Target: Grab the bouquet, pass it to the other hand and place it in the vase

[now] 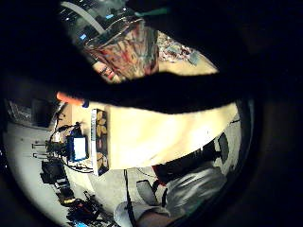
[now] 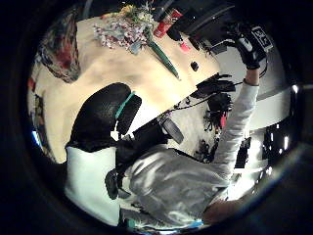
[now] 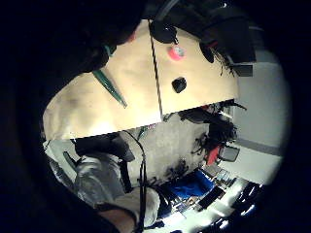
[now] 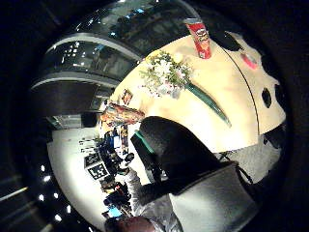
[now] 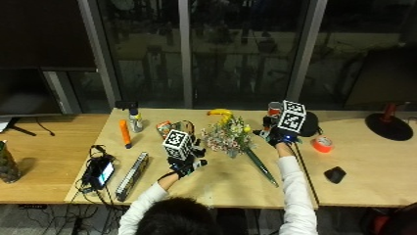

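Observation:
The bouquet [image 5: 228, 137] of pale and yellow flowers lies flat on the wooden table [image 5: 215, 183], its green wrapped stem [image 5: 261, 168] pointing toward the front edge. It also shows as a bouquet [image 2: 127, 29] on the table from the left palm and as a bouquet [image 4: 166, 75] from the right palm. A colourful patterned vase [image 5: 171, 128] stands just left of the flowers, partly hidden; the same vase [image 1: 128, 47] stands upright. My left hand [image 5: 188, 165] hovers above the table left of the stem, fingers spread, empty. My right hand [image 5: 280, 136] hangs above the table right of the flowers, fingers relaxed, empty.
A red can [image 5: 274, 108] and a banana [image 5: 220, 112] lie behind the bouquet. A pink tape roll [image 5: 321, 144] and a black mouse [image 5: 335, 174] sit at the right. At the left are an orange tube [image 5: 124, 133], a long box [image 5: 132, 169] and a phone [image 5: 103, 171].

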{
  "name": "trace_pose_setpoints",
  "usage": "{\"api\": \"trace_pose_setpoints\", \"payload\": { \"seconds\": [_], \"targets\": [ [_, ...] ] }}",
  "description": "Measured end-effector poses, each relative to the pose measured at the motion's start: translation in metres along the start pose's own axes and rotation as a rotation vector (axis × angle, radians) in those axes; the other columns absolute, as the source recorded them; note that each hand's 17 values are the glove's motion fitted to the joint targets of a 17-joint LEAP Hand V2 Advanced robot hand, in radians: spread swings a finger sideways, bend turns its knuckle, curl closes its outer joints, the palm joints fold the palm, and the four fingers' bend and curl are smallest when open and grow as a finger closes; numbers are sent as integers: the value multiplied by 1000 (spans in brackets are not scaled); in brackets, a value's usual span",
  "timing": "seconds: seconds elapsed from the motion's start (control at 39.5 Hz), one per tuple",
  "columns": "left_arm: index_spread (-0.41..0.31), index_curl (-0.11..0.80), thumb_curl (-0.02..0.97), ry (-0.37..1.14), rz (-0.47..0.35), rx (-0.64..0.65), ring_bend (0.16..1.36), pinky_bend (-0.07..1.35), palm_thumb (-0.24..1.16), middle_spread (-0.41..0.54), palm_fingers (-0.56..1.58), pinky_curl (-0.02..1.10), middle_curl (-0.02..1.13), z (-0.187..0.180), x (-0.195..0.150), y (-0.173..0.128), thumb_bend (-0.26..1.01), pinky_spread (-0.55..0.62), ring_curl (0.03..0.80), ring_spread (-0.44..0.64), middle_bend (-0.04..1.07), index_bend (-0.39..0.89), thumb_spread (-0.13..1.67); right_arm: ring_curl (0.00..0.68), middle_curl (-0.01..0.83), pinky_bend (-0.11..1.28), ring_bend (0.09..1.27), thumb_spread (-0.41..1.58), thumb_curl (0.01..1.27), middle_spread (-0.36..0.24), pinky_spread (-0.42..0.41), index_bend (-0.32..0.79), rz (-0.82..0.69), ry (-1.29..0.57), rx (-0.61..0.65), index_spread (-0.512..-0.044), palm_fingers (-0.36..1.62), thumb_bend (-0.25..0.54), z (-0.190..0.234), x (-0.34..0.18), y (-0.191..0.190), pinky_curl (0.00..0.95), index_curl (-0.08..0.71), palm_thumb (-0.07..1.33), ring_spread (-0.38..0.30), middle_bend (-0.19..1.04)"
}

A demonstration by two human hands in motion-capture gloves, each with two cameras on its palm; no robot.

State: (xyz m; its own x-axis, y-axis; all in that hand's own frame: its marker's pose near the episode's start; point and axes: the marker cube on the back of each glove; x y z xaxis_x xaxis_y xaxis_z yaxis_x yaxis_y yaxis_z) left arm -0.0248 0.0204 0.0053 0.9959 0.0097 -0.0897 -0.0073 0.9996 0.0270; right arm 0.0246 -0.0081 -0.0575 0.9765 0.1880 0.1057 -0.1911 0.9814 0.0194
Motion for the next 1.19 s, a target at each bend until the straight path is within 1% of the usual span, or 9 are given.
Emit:
{"api": "trace_pose_setpoints", "payload": {
  "seconds": [0.33, 0.43, 0.71, 0.91, 1.01, 1.04, 1.06, 1.14, 1.19],
  "targets": [
    [106, 340, 279, -8, 15, -18, 503, 487, 374, 386, 144, 304, 209, 5, 3, 3, -22, 517, 225, 478, 167, 176, 1080, 357, 348, 797, 763, 1043, 283, 67, 191, 30, 138, -26, 42, -140, 435, -14, 5, 26, -25, 380, 56, 358, 39, 277],
    [106, 349, 282, -12, 17, -7, 499, 482, 373, 386, 147, 306, 211, 2, 4, 5, -22, 517, 226, 478, 163, 186, 1081, 364, 350, 813, 777, 1042, 290, 79, 189, 36, 172, -59, 31, -132, 418, -19, 9, 33, -32, 383, 54, 366, 34, 256],
    [106, 359, 288, 0, 22, -3, 498, 479, 372, 381, 144, 314, 218, 4, 4, 3, -22, 518, 232, 478, 163, 179, 1082, 367, 365, 830, 779, 1045, 304, 90, 186, 47, 196, -98, -24, -120, 417, -22, 57, 38, -53, 381, 52, 382, 29, 260],
    [107, 362, 291, 17, 22, 3, 497, 478, 371, 381, 143, 319, 222, 6, 4, 2, -22, 518, 235, 478, 166, 175, 1082, 369, 374, 833, 780, 1049, 313, 92, 186, 46, 202, -116, -216, -118, 417, -23, 137, 44, -82, 377, 53, 393, 28, 262],
    [107, 362, 293, 18, 20, -1, 497, 477, 371, 379, 142, 321, 226, 10, 1, 1, -22, 518, 237, 478, 171, 170, 1083, 370, 377, 834, 781, 1048, 319, 92, 185, 47, 304, -145, -510, -117, 417, -17, 158, 42, -63, 376, 54, 413, 28, 261],
    [107, 362, 293, 18, 19, 0, 497, 477, 370, 379, 142, 321, 227, 10, 1, 1, -22, 519, 237, 478, 170, 170, 1083, 370, 378, 835, 780, 1047, 322, 93, 185, 47, 316, -150, -548, -117, 416, -16, 162, 41, -58, 376, 54, 420, 28, 261],
    [107, 361, 293, 19, 19, 1, 497, 477, 370, 379, 142, 322, 227, 10, 1, 0, -22, 519, 238, 478, 170, 171, 1083, 369, 378, 840, 775, 1048, 325, 93, 185, 44, 310, -150, -535, -119, 410, -12, 167, 41, -57, 377, 53, 431, 28, 262],
    [99, 360, 294, 20, 20, 0, 501, 476, 370, 379, 142, 323, 230, 9, 2, 0, -22, 519, 241, 477, 169, 168, 1083, 371, 380, 845, 773, 1045, 334, 100, 185, 46, 247, -122, -343, -124, 396, -7, 179, 39, -57, 377, 54, 463, 33, 256],
    [98, 360, 294, 22, 19, -5, 501, 476, 370, 378, 142, 324, 231, 9, 2, 0, -22, 519, 242, 477, 169, 168, 1083, 371, 380, 849, 773, 1043, 338, 101, 185, 44, 251, -94, -290, -126, 392, -9, 186, 38, -50, 377, 52, 478, 35, 254]
  ]
}}
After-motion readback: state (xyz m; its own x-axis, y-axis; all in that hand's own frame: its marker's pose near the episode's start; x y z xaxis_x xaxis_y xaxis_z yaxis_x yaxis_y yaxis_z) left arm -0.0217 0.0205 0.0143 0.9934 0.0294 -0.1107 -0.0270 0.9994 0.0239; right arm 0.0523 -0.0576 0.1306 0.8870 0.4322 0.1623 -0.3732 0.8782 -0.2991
